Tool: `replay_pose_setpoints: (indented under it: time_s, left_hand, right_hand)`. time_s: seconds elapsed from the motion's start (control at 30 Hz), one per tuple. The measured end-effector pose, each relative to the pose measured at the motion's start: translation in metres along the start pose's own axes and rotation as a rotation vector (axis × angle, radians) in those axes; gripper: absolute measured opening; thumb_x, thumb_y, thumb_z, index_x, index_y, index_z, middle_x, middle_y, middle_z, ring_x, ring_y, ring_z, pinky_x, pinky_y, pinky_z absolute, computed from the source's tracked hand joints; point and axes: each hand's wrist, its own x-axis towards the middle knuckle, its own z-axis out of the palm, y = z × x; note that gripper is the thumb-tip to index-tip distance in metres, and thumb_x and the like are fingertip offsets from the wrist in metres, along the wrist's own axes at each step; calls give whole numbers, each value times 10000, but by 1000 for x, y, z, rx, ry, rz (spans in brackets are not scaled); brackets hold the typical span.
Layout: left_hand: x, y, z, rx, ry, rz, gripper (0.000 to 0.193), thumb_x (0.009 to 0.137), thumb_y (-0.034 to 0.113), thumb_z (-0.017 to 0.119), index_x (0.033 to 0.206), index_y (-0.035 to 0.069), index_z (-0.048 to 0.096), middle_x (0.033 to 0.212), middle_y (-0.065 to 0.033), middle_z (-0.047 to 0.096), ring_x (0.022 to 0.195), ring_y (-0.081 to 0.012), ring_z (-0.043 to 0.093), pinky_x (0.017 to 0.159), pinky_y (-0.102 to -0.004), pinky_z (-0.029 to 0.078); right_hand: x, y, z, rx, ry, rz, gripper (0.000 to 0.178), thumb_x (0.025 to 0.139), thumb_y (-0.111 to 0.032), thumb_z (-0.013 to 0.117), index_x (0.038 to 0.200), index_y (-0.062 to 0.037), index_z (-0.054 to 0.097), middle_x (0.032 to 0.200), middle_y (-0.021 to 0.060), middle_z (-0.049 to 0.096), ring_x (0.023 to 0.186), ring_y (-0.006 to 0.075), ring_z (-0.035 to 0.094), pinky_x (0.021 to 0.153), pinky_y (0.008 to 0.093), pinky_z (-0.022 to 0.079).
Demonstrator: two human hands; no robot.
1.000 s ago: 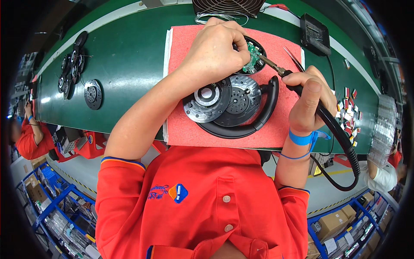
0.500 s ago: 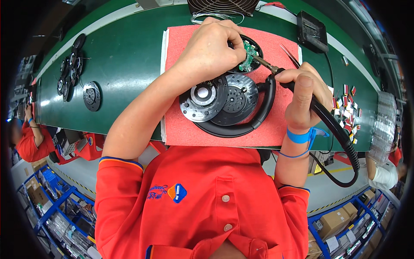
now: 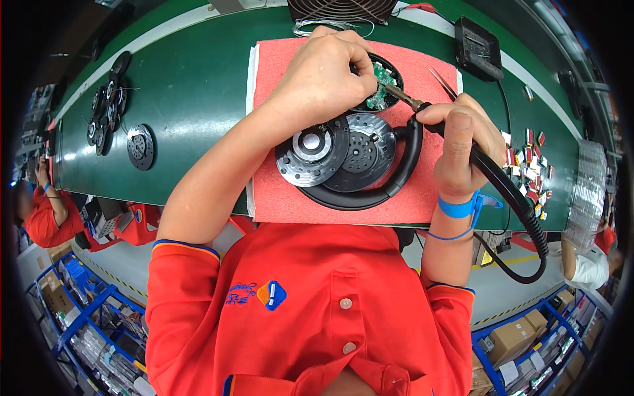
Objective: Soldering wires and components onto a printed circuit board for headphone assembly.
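Note:
My right hand (image 3: 469, 138) grips a black-handled soldering iron (image 3: 426, 109), its metal tip at the green circuit board (image 3: 381, 92). That board sits inside the open black ear cup (image 3: 396, 66) of a pair of headphones. My left hand (image 3: 330, 72) is closed over the cup's left side, fingertips beside the board; what they pinch is hidden. The pointed metal tips of tweezers (image 3: 444, 84) stick out past my right hand; whether it holds them too is unclear. Nearer me lie two round driver plates (image 3: 307, 158) and the curved black headband (image 3: 399, 181).
Beneath the headphones is a pink foam mat (image 3: 271, 204) on a green table (image 3: 191, 99). More driver plates (image 3: 140, 146) lie left; small red-and-white parts (image 3: 530, 165) are scattered right. A black tray (image 3: 477, 47) and a fan grille (image 3: 343, 10) stand at the back.
My right hand and the soldering iron's handle have shifted slightly left, with the tip still at the board. My left hand has stayed in place.

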Motion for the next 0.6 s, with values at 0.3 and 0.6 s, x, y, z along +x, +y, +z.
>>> replay_pose_setpoints:
  time_s: [0.3, 0.6]
  left_hand:
    - [-1, 0, 0, -1, 12, 7, 112, 716, 112, 656, 739, 4, 668, 1025, -90, 649, 1026, -254, 520, 913, -339, 407]
    - [2, -2, -4, -30, -35, 12, 126, 721, 119, 653, 729, -5, 672, 1022, -110, 647, 1009, -260, 536, 912, -345, 402]
  right_hand:
    - [-1, 1, -3, -12, 13, -22, 256, 876, -163, 573, 684, -21, 665, 570, 50, 590, 479, 150, 450, 465, 274, 344]
    - [2, -5, -5, -62, -28, -71, 425, 949, -211, 442, 658, 52, 606, 604, 107, 607, 518, 139, 450, 471, 267, 326]
